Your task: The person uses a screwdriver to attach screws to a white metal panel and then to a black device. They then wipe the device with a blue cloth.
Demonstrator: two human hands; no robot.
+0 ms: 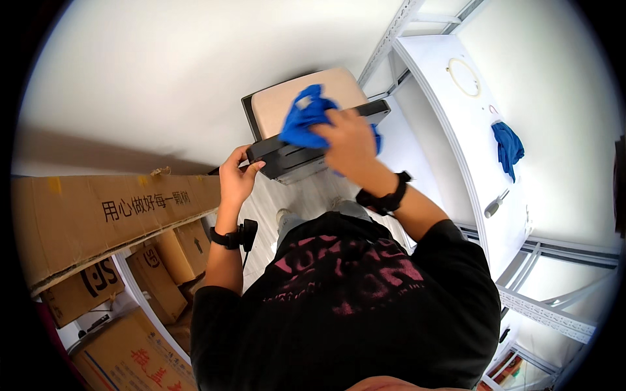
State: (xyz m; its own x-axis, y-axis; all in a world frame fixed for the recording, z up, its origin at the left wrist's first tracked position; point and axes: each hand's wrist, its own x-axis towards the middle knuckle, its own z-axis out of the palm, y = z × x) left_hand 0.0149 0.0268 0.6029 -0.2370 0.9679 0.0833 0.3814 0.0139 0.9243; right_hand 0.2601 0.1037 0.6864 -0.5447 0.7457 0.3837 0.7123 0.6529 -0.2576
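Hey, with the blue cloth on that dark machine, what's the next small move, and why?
Probably slide the blue cloth leftward along the machine's dark front edge. The right hand presses the cloth at the right part, while the left hand steadies the left corner, so that stretch looks unwiped.

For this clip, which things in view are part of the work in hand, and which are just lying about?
In use:
- blue cloth, pressed down by the right hand
- dark device with beige top, steadied at its edge by the left hand

Lying about:
- second blue cloth on the white shelf
- ring on that shelf
- cardboard boxes at left
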